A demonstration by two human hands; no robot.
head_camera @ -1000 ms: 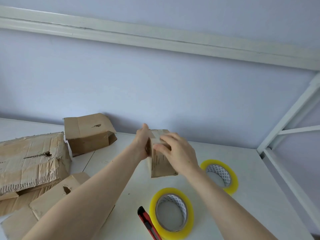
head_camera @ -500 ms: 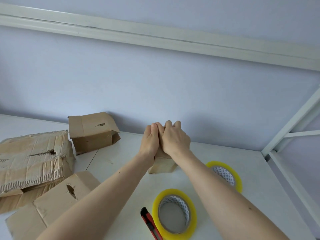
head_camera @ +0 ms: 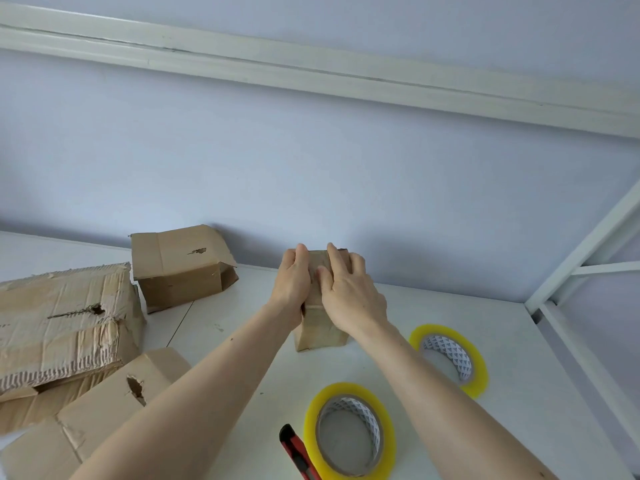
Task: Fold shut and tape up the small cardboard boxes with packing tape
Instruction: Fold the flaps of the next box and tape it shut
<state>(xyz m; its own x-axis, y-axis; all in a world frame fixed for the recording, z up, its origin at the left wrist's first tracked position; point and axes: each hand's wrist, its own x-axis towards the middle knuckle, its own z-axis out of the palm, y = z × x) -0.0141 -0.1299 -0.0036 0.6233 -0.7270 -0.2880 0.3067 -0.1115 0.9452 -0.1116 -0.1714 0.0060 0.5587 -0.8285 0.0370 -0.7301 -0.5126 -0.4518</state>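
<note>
Both hands have spread apart, my left hand (head_camera: 292, 282) and right hand (head_camera: 348, 292) flattened on the small box (head_camera: 320, 332). Two tape rolls (head_camera: 349, 432) and a red cutter (head_camera: 298, 455) lie nearby on the counter (head_camera: 512, 358).

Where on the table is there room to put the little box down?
Bare table lies behind the far tape roll, and between the small box and the near tape roll. The left side is crowded with cardboard boxes.

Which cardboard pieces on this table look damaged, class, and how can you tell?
The large crushed box at the left is torn, its corrugation exposed. The flattened box in front and the open box behind each have a ragged hole. The small box under both hands looks sound.
</note>
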